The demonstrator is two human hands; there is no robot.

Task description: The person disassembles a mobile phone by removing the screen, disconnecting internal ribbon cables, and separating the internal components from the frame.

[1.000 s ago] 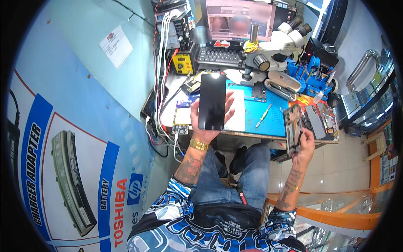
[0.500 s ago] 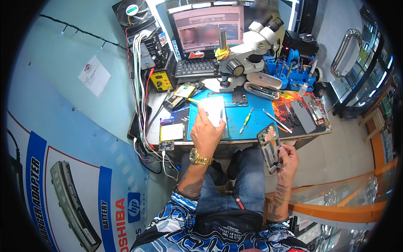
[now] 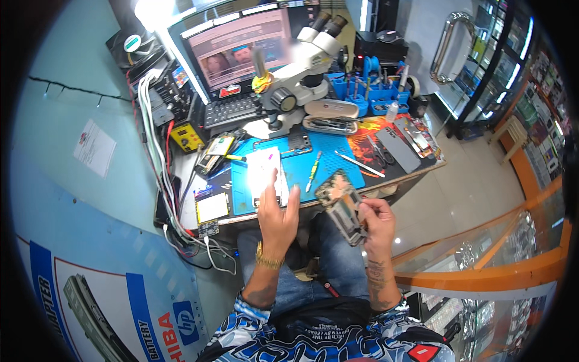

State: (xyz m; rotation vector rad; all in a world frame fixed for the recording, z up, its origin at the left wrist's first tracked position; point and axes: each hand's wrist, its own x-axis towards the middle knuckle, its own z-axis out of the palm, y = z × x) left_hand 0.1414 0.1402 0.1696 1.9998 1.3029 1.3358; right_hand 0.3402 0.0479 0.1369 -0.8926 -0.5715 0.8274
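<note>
My right hand (image 3: pixel 378 224) grips the edge of an opened phone (image 3: pixel 342 208), its inner frame and copper-coloured parts exposed, held above my lap in front of the table edge. My left hand (image 3: pixel 277 218) hovers near that edge, empty, with thumb and fingers apart. Just beyond its fingertips a flat white panel (image 3: pixel 264 168), washed out by glare, lies on the blue work mat (image 3: pixel 335 164). A green-and-silver pen-shaped tool (image 3: pixel 313 172) rests right of the panel. Behind it is a dark phone frame (image 3: pixel 298 143).
A microscope (image 3: pixel 301 66) stands behind the mat, before a monitor (image 3: pixel 238 51) and keyboard (image 3: pixel 232 111). At left are a yellow-fronted power unit (image 3: pixel 186 137), cables and opened phones (image 3: pixel 216 151). Right lie a white stick (image 3: pixel 360 163), scissors (image 3: pixel 383 155), a grey panel (image 3: pixel 398 148) and blue holders (image 3: pixel 386 104).
My left hand has come off the white panel and drawn back toward me, its fingers spreading. The right hand still holds the opened phone, now nearer the left hand. The view has swung right.
</note>
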